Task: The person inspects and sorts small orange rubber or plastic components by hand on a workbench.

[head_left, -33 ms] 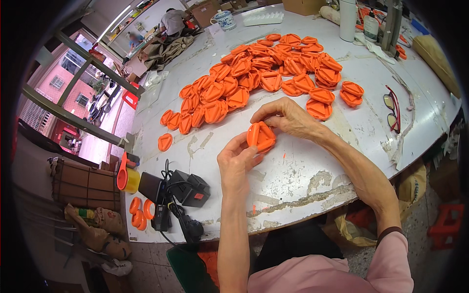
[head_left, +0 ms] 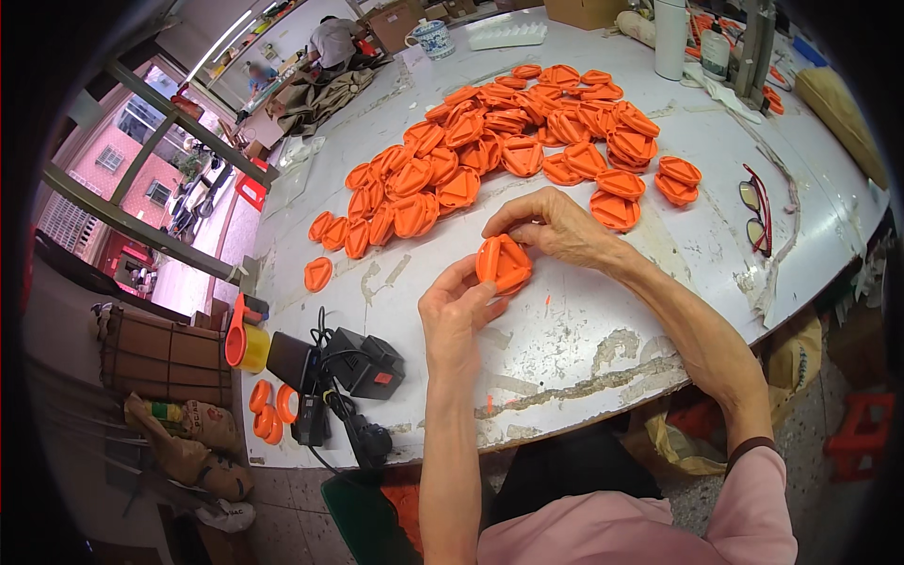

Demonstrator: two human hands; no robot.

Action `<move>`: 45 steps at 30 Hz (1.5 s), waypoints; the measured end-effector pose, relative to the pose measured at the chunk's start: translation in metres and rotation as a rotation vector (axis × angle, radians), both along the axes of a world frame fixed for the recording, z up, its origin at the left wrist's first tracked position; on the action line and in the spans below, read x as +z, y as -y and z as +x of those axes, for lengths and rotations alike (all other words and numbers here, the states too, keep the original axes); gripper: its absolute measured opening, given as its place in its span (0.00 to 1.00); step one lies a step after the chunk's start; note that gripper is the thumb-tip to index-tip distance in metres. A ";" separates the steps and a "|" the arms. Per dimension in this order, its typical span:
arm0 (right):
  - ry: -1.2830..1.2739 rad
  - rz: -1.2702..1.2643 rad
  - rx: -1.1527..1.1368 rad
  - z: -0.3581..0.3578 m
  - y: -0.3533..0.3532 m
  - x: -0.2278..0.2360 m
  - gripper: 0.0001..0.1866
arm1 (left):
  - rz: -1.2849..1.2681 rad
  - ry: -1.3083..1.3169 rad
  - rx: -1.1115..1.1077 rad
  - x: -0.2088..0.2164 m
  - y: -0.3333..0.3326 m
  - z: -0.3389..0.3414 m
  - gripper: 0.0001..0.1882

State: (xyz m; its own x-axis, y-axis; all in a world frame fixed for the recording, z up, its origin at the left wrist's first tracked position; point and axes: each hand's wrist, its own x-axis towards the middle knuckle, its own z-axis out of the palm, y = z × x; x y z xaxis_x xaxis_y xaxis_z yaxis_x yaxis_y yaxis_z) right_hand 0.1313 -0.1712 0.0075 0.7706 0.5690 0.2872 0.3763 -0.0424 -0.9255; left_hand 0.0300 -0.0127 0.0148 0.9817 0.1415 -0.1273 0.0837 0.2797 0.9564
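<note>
Looking down from the head camera, I see both hands meeting just left of the frame's centre over a worn white table [head_left: 659,282]. My left hand [head_left: 457,315] comes up from the lower middle, its thumb and fingers curled part-way closed around the lower left edge of an orange plastic piece [head_left: 504,264]. My right hand [head_left: 556,226] reaches in from the lower right and arches over the same piece, fingertips pinched on its upper rim. The piece is held between the two hands just over the tabletop; I cannot tell whether it touches the surface.

Above the hands, across the upper middle of the frame, a large heap of matching orange pieces [head_left: 508,141] spreads over the table, with one stray orange piece [head_left: 318,274] lying apart to the left. A pair of red-framed glasses [head_left: 758,207] lies at the right, well apart from the hands. At the lower left, near the table's edge, sit a black charger block with cables [head_left: 363,367] and a yellow cup with an orange scoop [head_left: 247,344], with a few orange rings [head_left: 268,410] just below them. A white bottle [head_left: 670,38] stands at the top right, and a patterned mug [head_left: 435,40] sits near the top centre.
</note>
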 end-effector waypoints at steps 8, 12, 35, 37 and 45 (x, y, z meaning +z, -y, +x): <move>0.017 -0.063 0.011 -0.006 -0.002 0.003 0.12 | -0.010 0.028 0.063 -0.006 0.001 0.003 0.14; -0.145 0.051 0.086 -0.005 0.000 0.009 0.14 | -0.013 0.022 0.119 -0.009 -0.001 0.004 0.13; -0.423 0.041 0.172 -0.005 0.003 0.007 0.21 | -0.111 0.040 0.190 -0.009 -0.005 0.004 0.14; -0.448 0.046 0.158 -0.005 0.002 0.007 0.21 | -0.101 0.037 0.179 -0.010 -0.006 0.004 0.13; -0.457 0.019 0.104 -0.008 0.001 0.009 0.19 | -0.107 0.050 0.151 -0.005 -0.002 0.003 0.13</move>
